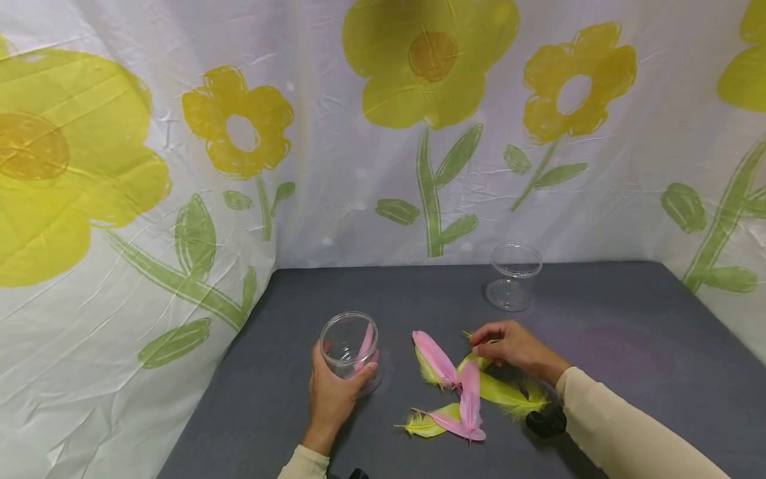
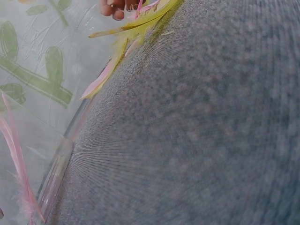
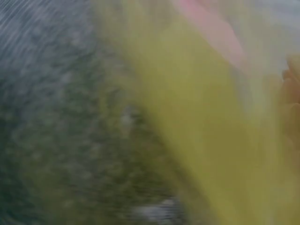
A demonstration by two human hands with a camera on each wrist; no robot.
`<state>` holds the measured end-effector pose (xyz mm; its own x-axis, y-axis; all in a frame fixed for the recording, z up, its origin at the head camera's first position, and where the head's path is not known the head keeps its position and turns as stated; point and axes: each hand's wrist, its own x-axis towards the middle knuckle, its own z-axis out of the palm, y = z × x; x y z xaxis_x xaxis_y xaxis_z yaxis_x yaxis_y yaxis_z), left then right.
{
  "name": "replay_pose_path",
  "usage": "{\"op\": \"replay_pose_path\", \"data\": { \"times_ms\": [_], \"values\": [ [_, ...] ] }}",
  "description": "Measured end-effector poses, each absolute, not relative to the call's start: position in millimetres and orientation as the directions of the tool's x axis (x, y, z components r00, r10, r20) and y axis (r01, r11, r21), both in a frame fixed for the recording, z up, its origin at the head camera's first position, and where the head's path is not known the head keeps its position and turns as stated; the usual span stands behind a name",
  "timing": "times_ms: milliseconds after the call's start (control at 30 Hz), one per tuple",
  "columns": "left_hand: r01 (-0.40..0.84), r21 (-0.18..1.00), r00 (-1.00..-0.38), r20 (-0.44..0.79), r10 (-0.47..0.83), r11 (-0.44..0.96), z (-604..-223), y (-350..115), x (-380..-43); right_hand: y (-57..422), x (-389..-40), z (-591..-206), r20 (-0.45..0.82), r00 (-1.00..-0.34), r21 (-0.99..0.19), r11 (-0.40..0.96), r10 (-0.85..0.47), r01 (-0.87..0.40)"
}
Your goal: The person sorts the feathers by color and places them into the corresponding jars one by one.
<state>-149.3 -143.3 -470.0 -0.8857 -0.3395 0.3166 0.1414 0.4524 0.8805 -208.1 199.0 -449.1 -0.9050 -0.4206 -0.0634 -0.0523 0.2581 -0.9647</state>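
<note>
My left hand [image 1: 335, 392] grips a clear plastic cup [image 1: 350, 339], its mouth tilted a little toward me. Inside the cup stands a pink feather [image 1: 366, 342], also seen through the wall in the left wrist view. Right of it, a loose pile of pink feathers [image 1: 471, 392] and yellow feathers [image 1: 503, 394] lies on the table. At the pile's far side my right hand [image 1: 509, 346] pinches a yellow feather [image 1: 477, 360] between thumb and fingertips, partly hiding it. Yellow feather [image 3: 187, 103] fills much of the right wrist view, blurred.
A second clear cup [image 1: 516, 283] stands upright toward the back right of the dark grey table [image 1: 419, 293]. Behind and at the sides hangs a white cloth [image 1: 335, 199] printed with yellow flowers. A black object [image 1: 546, 422] is by the right wrist.
</note>
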Motion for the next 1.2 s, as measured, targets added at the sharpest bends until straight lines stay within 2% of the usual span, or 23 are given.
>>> {"op": "replay_pose_path", "data": {
  "times_ms": [300, 633, 1200],
  "values": [
    [0.142, 0.886, -0.885, 0.314, -0.343, 0.442, -470, -143, -149, 197, -207, -459, -0.062, -0.887, -0.957, 0.28, -0.457, -0.078],
    [0.144, 0.887, -0.886, 0.313, -0.341, 0.439, -469, -143, -149, 202, -203, -453, -0.07, -0.915, -0.966, 0.255, -0.398, -0.037],
    [0.157, 0.885, -0.883, 0.324, -0.338, 0.438, -471, -143, -150, 223, -194, -403, -0.003, -0.948, -0.986, 0.158, -0.319, -0.05]
  ]
}}
